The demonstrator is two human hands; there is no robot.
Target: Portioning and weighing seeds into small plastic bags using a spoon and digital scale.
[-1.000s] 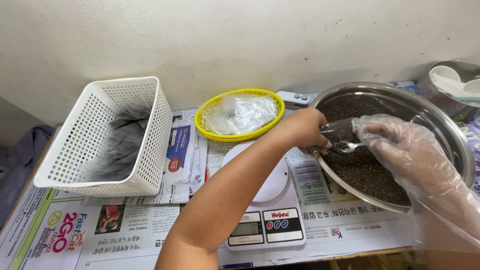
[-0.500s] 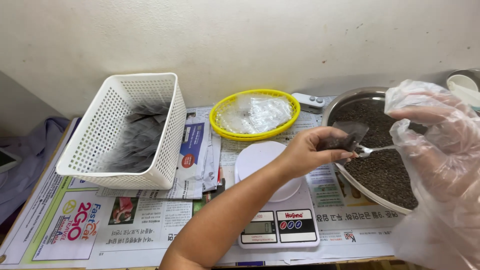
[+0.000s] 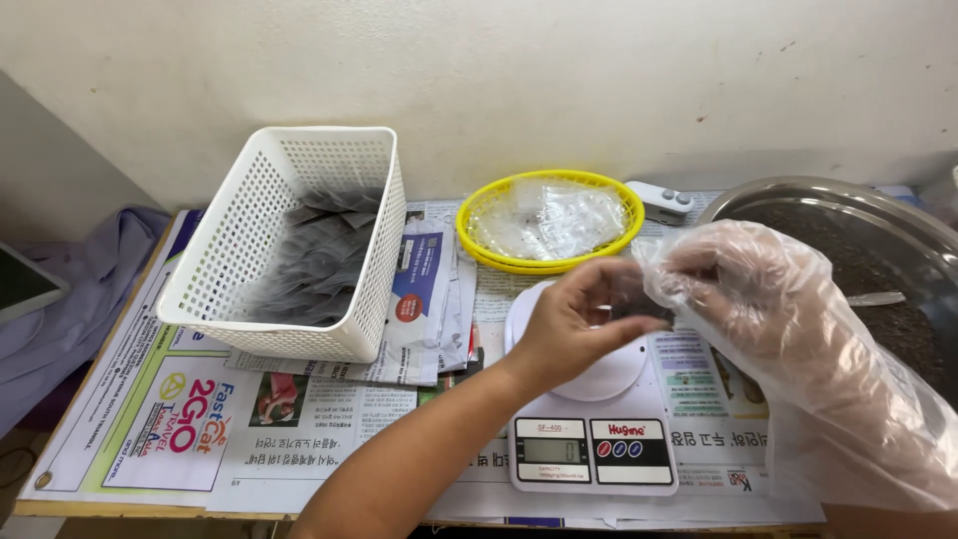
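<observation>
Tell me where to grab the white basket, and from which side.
Grip the white basket by its near rim, coming from above: the top is open, the mesh walls flare outward, and the near edge is unobstructed. Packets fill the inside, so pinch the rim only.

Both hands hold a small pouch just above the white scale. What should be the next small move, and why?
Probably lower the small pouch onto the scale's white platform. The left hand and the gloved right hand pinch it together right over the platform, and the spoon lies in the metal bowl of dark grains, so scooping looks finished.
</observation>
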